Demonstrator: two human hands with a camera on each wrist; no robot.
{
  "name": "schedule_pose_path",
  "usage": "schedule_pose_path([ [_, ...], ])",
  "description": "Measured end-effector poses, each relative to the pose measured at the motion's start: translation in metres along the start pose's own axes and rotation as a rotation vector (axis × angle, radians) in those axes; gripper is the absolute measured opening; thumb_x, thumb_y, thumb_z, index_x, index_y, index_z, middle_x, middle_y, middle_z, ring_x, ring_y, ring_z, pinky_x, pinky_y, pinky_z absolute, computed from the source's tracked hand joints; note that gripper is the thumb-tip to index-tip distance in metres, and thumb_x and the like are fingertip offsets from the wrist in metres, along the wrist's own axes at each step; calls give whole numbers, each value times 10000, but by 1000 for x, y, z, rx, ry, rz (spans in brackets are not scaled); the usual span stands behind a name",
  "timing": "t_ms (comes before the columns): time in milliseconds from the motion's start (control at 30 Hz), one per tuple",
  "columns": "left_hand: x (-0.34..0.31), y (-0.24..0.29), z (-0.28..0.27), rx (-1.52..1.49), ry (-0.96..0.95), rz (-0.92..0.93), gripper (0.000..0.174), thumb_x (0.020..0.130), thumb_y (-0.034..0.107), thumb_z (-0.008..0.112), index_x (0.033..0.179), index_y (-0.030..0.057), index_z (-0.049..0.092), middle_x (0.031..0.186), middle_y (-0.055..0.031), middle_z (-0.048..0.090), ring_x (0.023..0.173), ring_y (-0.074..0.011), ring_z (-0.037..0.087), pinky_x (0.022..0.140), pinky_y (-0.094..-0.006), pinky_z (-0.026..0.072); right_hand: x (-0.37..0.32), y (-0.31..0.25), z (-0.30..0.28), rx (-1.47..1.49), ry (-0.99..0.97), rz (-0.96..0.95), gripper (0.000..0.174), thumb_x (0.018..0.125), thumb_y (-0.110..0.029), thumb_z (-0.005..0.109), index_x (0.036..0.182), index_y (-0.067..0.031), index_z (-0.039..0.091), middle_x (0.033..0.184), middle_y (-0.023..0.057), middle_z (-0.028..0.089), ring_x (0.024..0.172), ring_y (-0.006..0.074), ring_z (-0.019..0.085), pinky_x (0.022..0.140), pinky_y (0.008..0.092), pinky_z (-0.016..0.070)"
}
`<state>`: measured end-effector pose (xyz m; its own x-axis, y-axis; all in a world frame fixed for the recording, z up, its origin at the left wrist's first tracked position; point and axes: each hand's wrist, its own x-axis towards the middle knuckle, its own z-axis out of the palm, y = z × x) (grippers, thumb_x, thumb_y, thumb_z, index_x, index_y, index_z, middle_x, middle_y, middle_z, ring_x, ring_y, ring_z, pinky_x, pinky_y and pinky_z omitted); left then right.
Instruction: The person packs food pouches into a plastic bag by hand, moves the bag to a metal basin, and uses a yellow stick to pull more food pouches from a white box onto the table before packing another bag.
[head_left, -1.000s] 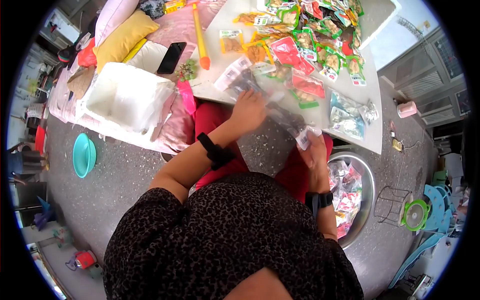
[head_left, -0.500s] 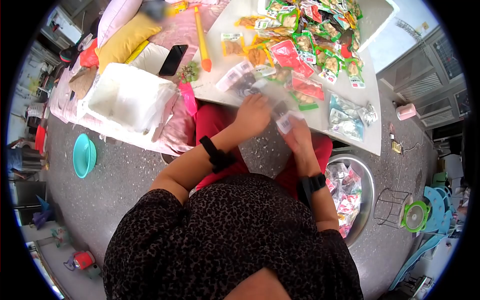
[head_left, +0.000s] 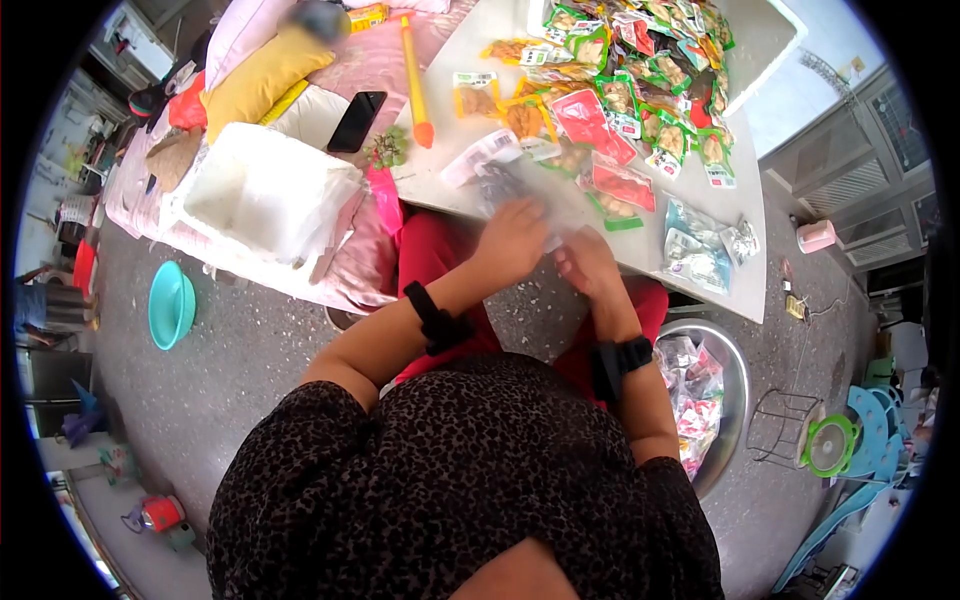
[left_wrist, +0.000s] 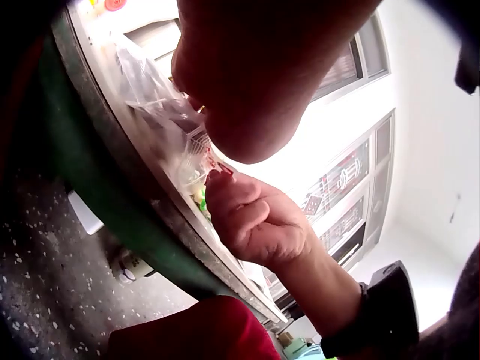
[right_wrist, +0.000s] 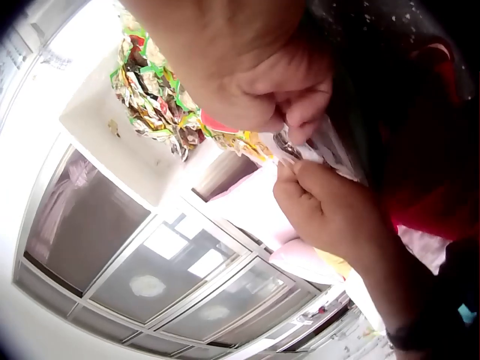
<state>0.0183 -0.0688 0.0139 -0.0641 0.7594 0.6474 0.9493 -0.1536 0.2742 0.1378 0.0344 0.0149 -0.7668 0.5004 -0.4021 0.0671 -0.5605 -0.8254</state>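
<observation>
At the near edge of the table, a clear plastic bag (head_left: 505, 183) with dark contents and a white printed end lies under my left hand (head_left: 512, 240). My left fingers pinch its near edge, as the right wrist view shows with the left hand (right_wrist: 326, 199) close to the right. My right hand (head_left: 590, 262) is curled at the same end, thumb and fingers pinching the bag's corner. From the left wrist, the right hand (left_wrist: 255, 221) shows bent fingers beside the crinkled clear plastic (left_wrist: 161, 105). The fingertips almost meet in the head view.
Many snack pouches (head_left: 665, 110) pile up on the table (head_left: 440, 190) by a white foam box (head_left: 770, 50). Blue-white packets (head_left: 695, 245) lie to the right. A metal basin (head_left: 735, 400) of packets stands below; an open foam box (head_left: 265, 200) sits left.
My right hand has moved left and up from beyond the table's front edge to beside my left hand, bringing the bag's end with it. The left hand has barely moved.
</observation>
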Motion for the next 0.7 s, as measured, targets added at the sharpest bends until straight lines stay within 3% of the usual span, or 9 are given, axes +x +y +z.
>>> schedule_pose_path([
  [67, 5, 3, -3, -76, -11, 10, 137, 634, 85, 508, 748, 15, 535, 973, -163, 495, 941, -354, 448, 822, -429, 335, 18, 11, 2, 95, 12, -90, 105, 810, -99, 460, 875, -32, 507, 674, 43, 546, 453, 101, 471, 348, 197, 348],
  [167, 6, 1, -1, -122, -271, -75, 150, 637, 77, 498, 771, 18, 532, 964, -161, 499, 929, -347, 453, 814, -427, 335, 33, 11, 20, 177, 50, -175, 90, 803, -85, 472, 867, -32, 505, 681, 46, 548, 469, 105, 481, 364, 203, 355],
  [233, 10, 0, -6, -139, -187, -47, 168, 641, 78, 502, 793, 12, 527, 952, -162, 505, 927, -342, 456, 809, -427, 341, 31, 6, 29, 234, 119, -172, 88, 797, -77, 480, 873, -35, 500, 687, 50, 548, 481, 113, 487, 380, 212, 363],
  [333, 18, 10, -24, -175, -103, -84, 182, 647, 75, 506, 815, 4, 521, 937, -165, 511, 924, -341, 461, 805, -431, 346, 21, 12, 17, 275, 40, -125, 115, 786, -84, 504, 894, -46, 491, 713, 61, 549, 499, 139, 504, 399, 224, 374],
  [433, 11, 6, -19, -114, -59, -56, 188, 653, 71, 514, 826, -3, 513, 934, -170, 512, 926, -347, 462, 811, -438, 346, 16, 28, -14, 34, 133, -36, 166, 784, -162, 523, 913, -64, 488, 764, 73, 548, 555, 162, 528, 434, 248, 396],
  [533, 3, -2, -8, -72, -6, -4, 187, 658, 61, 518, 830, -9, 504, 929, -174, 510, 924, -349, 467, 815, -433, 352, -2, 36, -16, 41, 73, 99, 242, 782, -260, 522, 946, -85, 484, 858, 64, 536, 700, 169, 540, 553, 283, 428],
  [633, 8, 7, -13, -104, 12, 13, 177, 662, 47, 517, 827, -15, 499, 920, -175, 509, 915, -349, 472, 802, -415, 371, -12, 32, -3, 249, -159, 68, 336, 777, -340, 519, 1007, -102, 462, 958, 56, 515, 849, 176, 511, 698, 319, 413],
  [700, 10, 17, -14, -146, -4, 33, 179, 660, 68, 514, 816, -20, 505, 904, -176, 511, 901, -341, 479, 801, -418, 374, -14, 27, 3, 406, -209, 60, 413, 772, -364, 527, 1083, -111, 426, 1034, 57, 494, 946, 193, 482, 799, 360, 381],
])
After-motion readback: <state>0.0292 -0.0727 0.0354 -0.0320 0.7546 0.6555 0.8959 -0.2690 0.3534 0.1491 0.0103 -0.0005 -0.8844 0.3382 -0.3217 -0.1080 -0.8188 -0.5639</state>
